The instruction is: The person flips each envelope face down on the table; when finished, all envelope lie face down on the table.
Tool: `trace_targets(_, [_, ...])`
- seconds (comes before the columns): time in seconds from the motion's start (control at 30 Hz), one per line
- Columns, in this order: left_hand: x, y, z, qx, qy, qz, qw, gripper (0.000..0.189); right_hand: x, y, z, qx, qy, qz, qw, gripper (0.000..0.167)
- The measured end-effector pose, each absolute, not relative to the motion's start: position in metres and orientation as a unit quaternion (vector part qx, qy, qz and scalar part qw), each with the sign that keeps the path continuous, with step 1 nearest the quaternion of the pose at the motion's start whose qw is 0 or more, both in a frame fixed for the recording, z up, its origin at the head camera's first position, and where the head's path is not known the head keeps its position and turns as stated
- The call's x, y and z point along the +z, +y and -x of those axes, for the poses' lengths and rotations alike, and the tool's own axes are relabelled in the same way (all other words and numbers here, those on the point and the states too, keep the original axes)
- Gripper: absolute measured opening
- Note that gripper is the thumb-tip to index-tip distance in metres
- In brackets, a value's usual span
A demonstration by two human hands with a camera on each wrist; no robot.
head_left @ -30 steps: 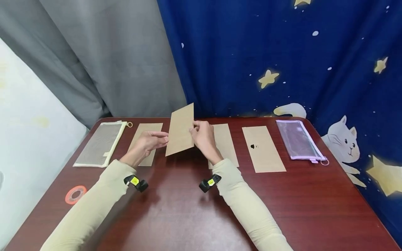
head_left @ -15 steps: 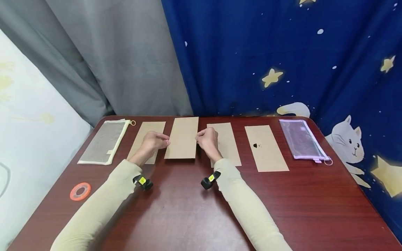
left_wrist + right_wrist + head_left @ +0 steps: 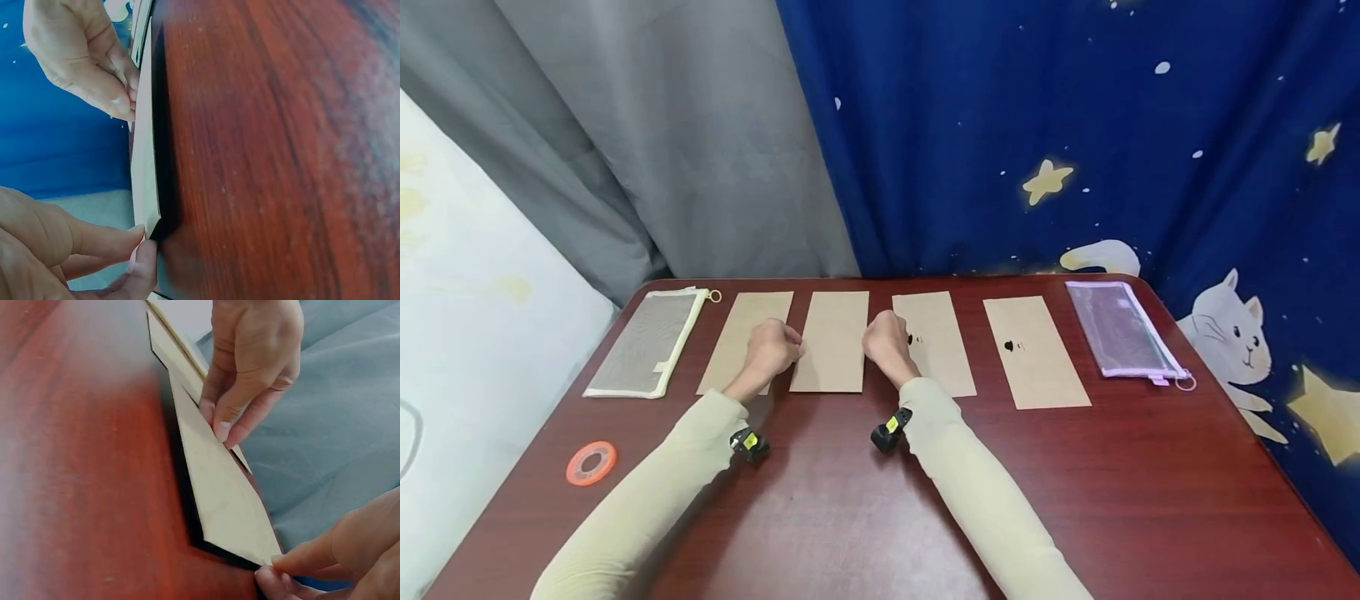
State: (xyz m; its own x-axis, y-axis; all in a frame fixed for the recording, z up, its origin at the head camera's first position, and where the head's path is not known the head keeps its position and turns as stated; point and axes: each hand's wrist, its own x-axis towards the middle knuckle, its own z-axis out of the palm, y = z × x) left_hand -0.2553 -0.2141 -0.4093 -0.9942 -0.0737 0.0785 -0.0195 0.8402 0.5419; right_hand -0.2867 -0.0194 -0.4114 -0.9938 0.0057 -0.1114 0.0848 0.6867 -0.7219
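A flat, stiff brown kraft-paper rectangle (image 3: 829, 342) lies just above or on the table, its near edge casting a dark shadow in both wrist views. My left hand (image 3: 772, 346) pinches its left edge between thumb and fingertips. On the opposite edge, my right hand (image 3: 887, 340) pinches it likewise. Whether it is a sheet, an envelope or a thin booklet, I cannot tell. Similar brown pieces lie on both sides: a left one (image 3: 733, 329) partly behind my left hand, a right one (image 3: 936, 350) partly behind my right hand, and a far-right one (image 3: 1041, 367) with a small black hat print.
At the table's left stands out a flat mesh zip pouch (image 3: 651, 346) with pale yellow trim. A purple-trimmed mesh pouch (image 3: 1123, 333) lies at the right. An orange ring-shaped tape roll (image 3: 576, 471) rests near the left edge. Curtains (image 3: 715, 150) hang behind the dark red table (image 3: 1075, 500).
The held brown piece has come down from a raised, tilted position to nearly flat, between its neighbours. Both hands have lowered with it, and the left hand now pinches its edge.
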Motion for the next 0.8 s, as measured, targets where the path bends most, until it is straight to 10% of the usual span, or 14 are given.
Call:
trace_targets(0.57, [-0.396,-0.207,0.252,-0.281,-0.958,-0.045,0.025,0.025,-0.360,0.021,0.290,-0.433,0.901,0.037,0.005,0.022])
trace_targets(0.8, [-0.380,-0.176,0.252,-0.547,-0.829,-0.052,-0.102,0.040,-0.339,0.106,0.309,-0.541,0.821,0.064,0.169,0.040])
